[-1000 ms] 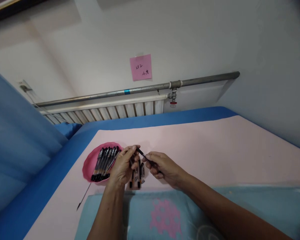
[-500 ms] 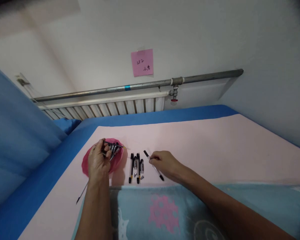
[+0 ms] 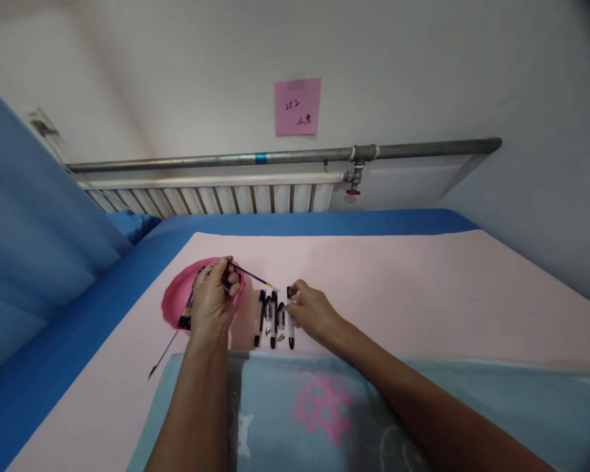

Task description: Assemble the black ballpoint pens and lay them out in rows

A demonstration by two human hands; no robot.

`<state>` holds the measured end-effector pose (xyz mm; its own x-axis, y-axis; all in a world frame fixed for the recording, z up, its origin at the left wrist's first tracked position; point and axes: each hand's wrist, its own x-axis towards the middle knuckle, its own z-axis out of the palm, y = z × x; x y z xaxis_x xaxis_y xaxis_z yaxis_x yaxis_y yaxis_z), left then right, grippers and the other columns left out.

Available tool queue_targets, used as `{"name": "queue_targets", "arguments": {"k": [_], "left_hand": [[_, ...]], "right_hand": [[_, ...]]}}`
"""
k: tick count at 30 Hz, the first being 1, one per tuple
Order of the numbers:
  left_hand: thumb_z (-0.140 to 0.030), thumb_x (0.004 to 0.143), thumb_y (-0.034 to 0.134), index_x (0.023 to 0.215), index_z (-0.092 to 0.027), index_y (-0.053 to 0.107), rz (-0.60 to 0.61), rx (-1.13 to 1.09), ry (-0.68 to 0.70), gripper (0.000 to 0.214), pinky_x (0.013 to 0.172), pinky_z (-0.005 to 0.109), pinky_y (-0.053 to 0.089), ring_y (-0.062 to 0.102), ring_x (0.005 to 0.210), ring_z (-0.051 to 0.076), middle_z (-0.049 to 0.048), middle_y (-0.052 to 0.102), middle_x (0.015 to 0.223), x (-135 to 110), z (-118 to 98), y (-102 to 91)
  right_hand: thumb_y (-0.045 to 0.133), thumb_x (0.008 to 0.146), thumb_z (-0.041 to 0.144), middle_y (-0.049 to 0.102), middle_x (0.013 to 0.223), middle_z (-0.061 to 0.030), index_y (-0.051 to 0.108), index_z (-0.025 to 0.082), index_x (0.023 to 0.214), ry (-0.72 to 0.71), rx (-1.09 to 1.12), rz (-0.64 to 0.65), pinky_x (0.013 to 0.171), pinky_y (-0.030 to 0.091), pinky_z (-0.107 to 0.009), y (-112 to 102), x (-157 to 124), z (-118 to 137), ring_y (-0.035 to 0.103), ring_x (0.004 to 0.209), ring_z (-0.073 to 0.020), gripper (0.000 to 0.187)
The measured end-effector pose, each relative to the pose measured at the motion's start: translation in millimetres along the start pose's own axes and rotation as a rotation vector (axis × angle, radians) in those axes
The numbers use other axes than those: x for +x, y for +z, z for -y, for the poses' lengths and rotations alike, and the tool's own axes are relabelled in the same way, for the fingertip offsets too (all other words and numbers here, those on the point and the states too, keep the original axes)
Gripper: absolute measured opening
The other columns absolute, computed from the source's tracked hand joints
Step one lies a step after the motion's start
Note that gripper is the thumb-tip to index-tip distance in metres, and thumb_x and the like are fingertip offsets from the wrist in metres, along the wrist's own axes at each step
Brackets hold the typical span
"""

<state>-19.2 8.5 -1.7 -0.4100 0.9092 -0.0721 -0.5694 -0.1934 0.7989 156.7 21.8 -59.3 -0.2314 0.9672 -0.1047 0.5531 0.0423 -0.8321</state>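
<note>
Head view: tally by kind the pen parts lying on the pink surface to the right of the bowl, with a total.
Pen barrels: 3, one of them at the right hand
Clear caps: 2
Small metal tips: 2
Total: 7, leaving out the refill held in the left hand

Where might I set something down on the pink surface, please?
Right of the right hand, the pink surface lies bare between the blue strip and teal cloth. It is crowded around the left hand, pink bowl and row of pens.
</note>
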Motion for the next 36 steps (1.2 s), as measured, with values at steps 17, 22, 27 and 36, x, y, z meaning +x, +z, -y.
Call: {"name": "queue_targets", "arguments": {"k": [17, 22, 27, 36], "left_hand": [[-0.017, 0.06, 0.068, 0.072, -0.008, 0.06, 0.012, 0.021, -0.021, 0.017, 0.032, 0.013, 0.025, 0.043, 0.044, 0.005, 0.0004, 0.051, 0.056, 0, 1, 0.4], [-0.019, 0.061, 0.068, 0.073, -0.008, 0.06, 0.028, 0.056, -0.035, 0.018, 0.033, 0.013, 0.025, 0.043, 0.045, 0.005, 0.0003, 0.051, 0.056, -1, 4, 0.5], [-0.02, 0.06, 0.068, 0.073, -0.008, 0.059, 0.049, 0.066, -0.048, 0.019, 0.033, 0.014, 0.024, 0.043, 0.045, 0.005, 0.0008, 0.051, 0.057, -4, 5, 3.3], [-0.023, 0.058, 0.07, 0.074, -0.009, 0.059, 0.118, 0.177, -0.139, 0.023, 0.033, 0.013, 0.023, 0.042, 0.045, 0.004, -0.0013, 0.049, 0.058, -12, 9, 11.7]], "right_hand": [[0.049, 0.068, 0.004, 0.049, 0.052, 0.0054, 0.046, 0.017, 0.071, 0.066, -0.059, 0.173, 0.041, 0.031, -0.015, -6, -23, 16, 0.049, 0.042, -0.0062, 0.014], [0.048, 0.067, 0.005, 0.049, 0.053, 0.005, 0.048, 0.017, 0.07, 0.036, -0.044, 0.187, 0.042, 0.033, -0.016, 0, -24, 12, 0.051, 0.044, -0.0074, 0.012], [0.049, 0.066, 0.007, 0.053, 0.055, 0.0035, 0.053, 0.016, 0.072, -0.022, -0.094, 0.181, 0.044, 0.032, -0.017, 3, -22, 8, 0.05, 0.046, -0.0079, 0.012], [0.047, 0.073, 0.015, 0.045, 0.047, 0.0051, 0.051, 0.016, 0.067, 0.056, 0.24, 0.141, 0.039, 0.03, -0.017, -12, -20, 12, 0.044, 0.04, -0.0071, 0.008]]}}
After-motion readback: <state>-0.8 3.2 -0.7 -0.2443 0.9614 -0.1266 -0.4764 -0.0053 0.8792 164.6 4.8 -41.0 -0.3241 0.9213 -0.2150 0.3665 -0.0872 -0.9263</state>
